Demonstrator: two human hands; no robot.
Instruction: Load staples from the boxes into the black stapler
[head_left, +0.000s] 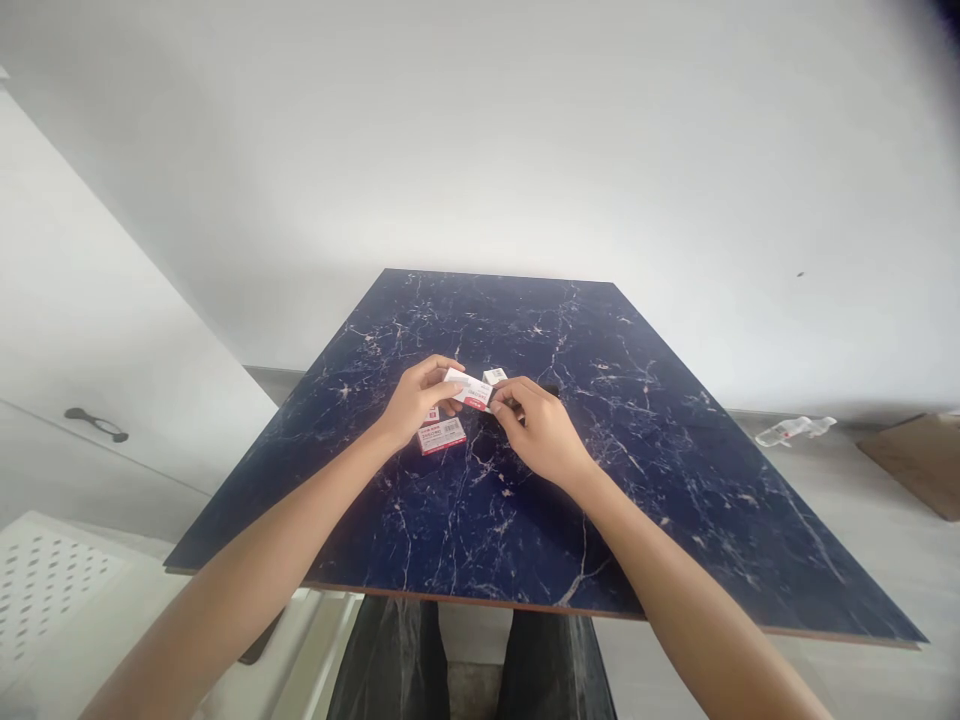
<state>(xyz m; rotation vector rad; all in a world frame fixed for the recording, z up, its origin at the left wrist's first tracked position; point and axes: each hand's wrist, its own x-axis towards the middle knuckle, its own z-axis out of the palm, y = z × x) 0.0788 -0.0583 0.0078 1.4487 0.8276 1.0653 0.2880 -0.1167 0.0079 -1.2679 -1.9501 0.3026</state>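
The red-and-white labels on the lying box (441, 436) and the held box (469, 390) carry print, but it is too small and blurred to read.

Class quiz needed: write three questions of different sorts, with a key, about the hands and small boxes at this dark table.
1. True or false: the left hand and the right hand are both on the small box.
2. Multiple choice: the tabletop looks like A) plain white, B) dark blue with white veins, C) bare wood.
3. Fill in: the second box, lying flat on the tabletop, is closest to the ___ hand.

Key: 1 true; 2 B; 3 left.
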